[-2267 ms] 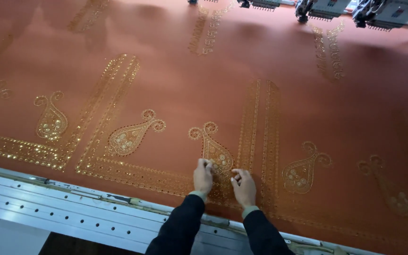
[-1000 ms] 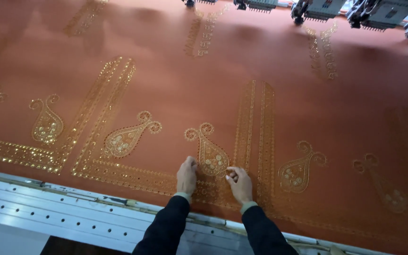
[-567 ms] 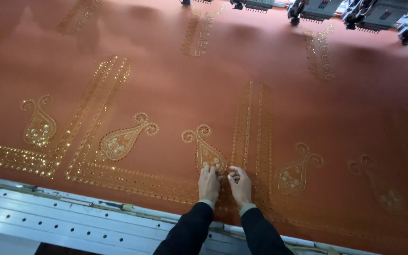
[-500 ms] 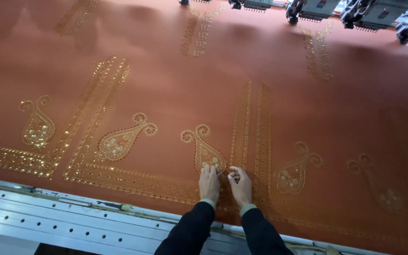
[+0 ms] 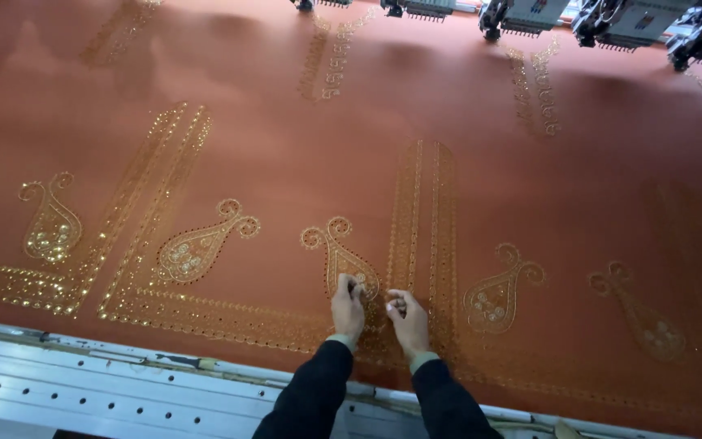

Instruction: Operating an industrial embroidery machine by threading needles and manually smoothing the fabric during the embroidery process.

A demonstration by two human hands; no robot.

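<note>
A wide rust-orange fabric with gold embroidery lies stretched flat in front of me. My left hand rests on the lower end of a gold paisley motif, fingers curled down onto the cloth. Just to its right, my right hand has its fingertips pinched together at the foot of a vertical double gold band. The two hands are almost touching. Whether anything small is held between the fingers is too fine to see. Both arms wear dark sleeves.
A grey metal frame rail with small holes runs along the near edge of the fabric. Embroidery machine heads line the far edge. More paisley motifs and a gold border band spread left and right.
About a second ago my left hand was further left of the motif. It has moved right, close to my right hand, and both have since stayed nearly still on the fabric.
</note>
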